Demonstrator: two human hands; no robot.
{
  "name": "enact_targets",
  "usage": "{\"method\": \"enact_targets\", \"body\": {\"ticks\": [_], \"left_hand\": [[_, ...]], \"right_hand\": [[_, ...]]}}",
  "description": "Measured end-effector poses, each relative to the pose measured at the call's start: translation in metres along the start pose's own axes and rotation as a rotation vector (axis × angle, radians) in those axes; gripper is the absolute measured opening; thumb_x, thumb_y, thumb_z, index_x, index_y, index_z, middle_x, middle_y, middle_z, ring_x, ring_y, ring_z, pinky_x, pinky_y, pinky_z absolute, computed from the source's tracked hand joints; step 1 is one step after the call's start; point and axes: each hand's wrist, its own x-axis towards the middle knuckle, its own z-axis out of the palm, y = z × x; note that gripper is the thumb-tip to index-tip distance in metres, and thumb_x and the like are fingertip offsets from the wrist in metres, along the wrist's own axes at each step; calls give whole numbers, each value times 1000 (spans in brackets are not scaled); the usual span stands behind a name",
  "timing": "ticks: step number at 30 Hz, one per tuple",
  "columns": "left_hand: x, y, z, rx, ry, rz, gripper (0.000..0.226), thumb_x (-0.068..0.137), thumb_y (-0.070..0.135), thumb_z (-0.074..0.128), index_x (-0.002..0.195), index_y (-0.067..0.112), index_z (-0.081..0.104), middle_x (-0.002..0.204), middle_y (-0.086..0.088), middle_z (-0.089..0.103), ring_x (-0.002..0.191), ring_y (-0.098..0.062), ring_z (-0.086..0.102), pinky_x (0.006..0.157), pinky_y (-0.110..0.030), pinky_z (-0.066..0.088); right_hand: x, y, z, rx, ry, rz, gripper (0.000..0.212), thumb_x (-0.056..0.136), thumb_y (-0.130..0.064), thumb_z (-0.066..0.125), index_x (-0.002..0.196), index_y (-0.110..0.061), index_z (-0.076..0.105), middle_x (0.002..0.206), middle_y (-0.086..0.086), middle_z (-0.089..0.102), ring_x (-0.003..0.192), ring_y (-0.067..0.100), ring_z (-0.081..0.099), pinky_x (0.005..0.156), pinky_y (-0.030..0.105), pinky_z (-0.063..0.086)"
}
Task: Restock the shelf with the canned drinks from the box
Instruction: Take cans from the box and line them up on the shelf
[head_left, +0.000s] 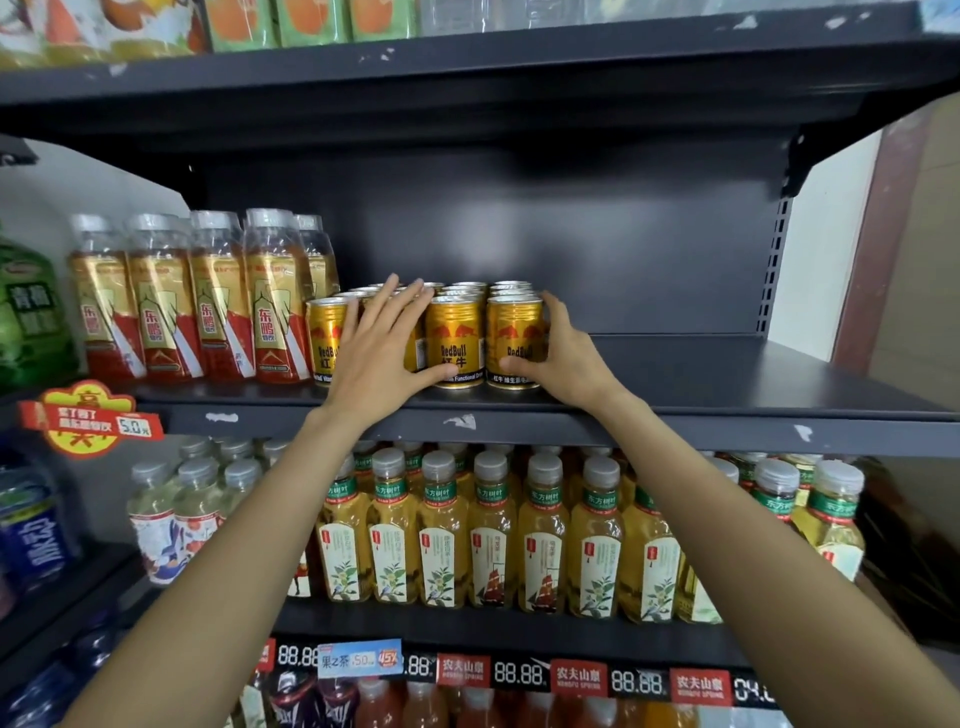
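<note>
Several gold Red Bull cans (456, 338) stand in rows on the dark middle shelf (727, 410), just right of the bottles. My left hand (382, 348) lies flat with fingers spread over the front of the second can from the left, its thumb under the third can. My right hand (563, 358) cups the right side of the rightmost front can (511, 340), fingers behind it and thumb across its lower front. The box is out of view.
Red-and-gold bottles (208, 301) fill the shelf left of the cans. The shelf to the right of the cans is bare up to the upright post (774, 270). Tea bottles (493, 535) line the shelf below. A red price tag (88, 421) hangs at left.
</note>
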Motion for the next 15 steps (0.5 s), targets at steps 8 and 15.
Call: {"method": "enact_targets", "body": {"ticks": [8,15], "left_hand": [[-36,51,-28,-252,289,-43,46,88,41,50,129,19,54,129,0,57,127,-14,38,106,-38,31],[-117,100,-39,-584,404,-58,26,88,24,53,108,11,64,93,9,67,94,-12,61,89,-28,42]], "right_hand": [[-63,-16,5,-150,370,-246,64,86,-32,63,141,-13,36,142,7,44,133,23,36,108,34,32],[-154,-13,31,-78,642,-428,19,88,-12,59,104,-5,64,91,4,68,84,13,56,74,21,44]]}}
